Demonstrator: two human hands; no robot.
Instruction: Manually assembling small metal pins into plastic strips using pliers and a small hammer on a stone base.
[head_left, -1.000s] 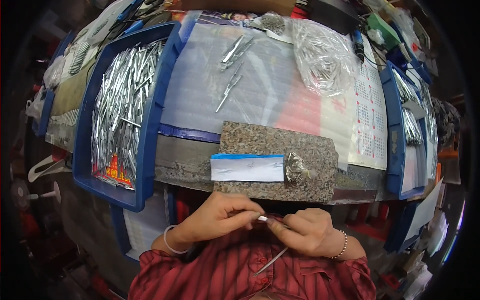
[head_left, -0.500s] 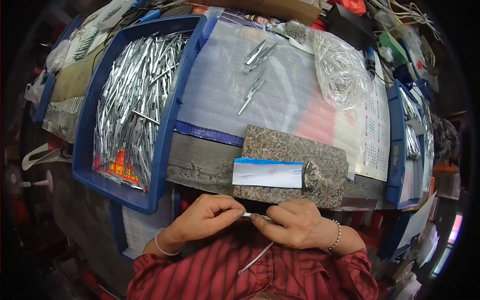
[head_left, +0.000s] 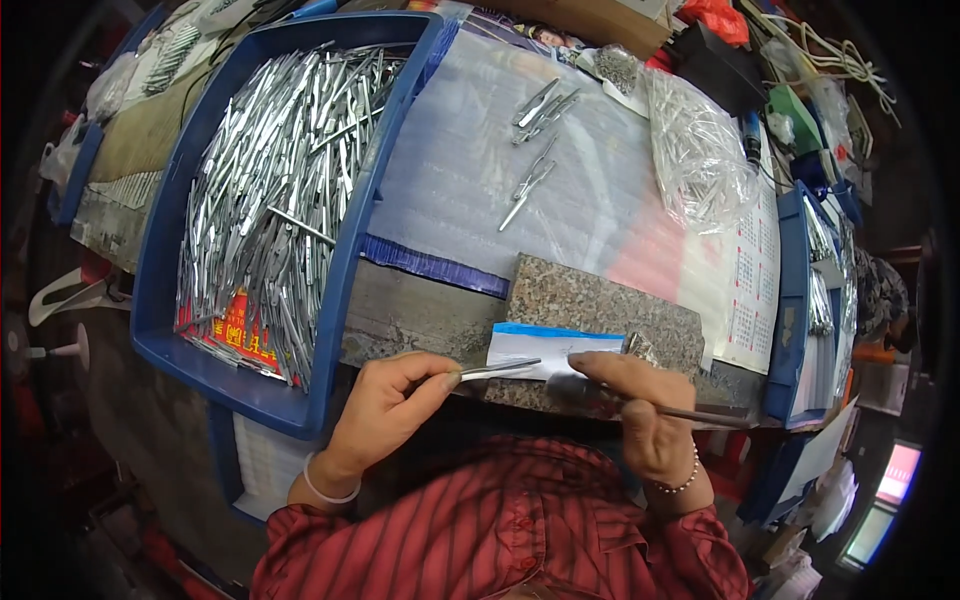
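My left hand (head_left: 388,412) pinches a slim silvery metal piece (head_left: 505,368) between thumb and fingers. Its tip reaches over the white paper pad (head_left: 512,345) with a blue top edge, which lies on a speckled stone slab (head_left: 590,290). My right hand (head_left: 648,405) is closed around a thin-shafted tool (head_left: 715,415), its shaft sticking out to the right. The tool's dark, wider end, beside the pad, is smeared by motion, so its kind is unclear. My right index finger extends over the pad's right part.
A blue tray (head_left: 345,290) heaped with slim metal pieces (head_left: 270,190) stands on the left. Several more lie on the plastic-covered sheet (head_left: 450,150). A clear plastic bag (head_left: 700,150) of thin pieces sits back right. Another blue tray (head_left: 790,300) is at the far right.
My hands have come apart and moved forward to the slab. The metal piece now extends over the pad from my left hand. My right hand has moved right, its tool swinging sideways.
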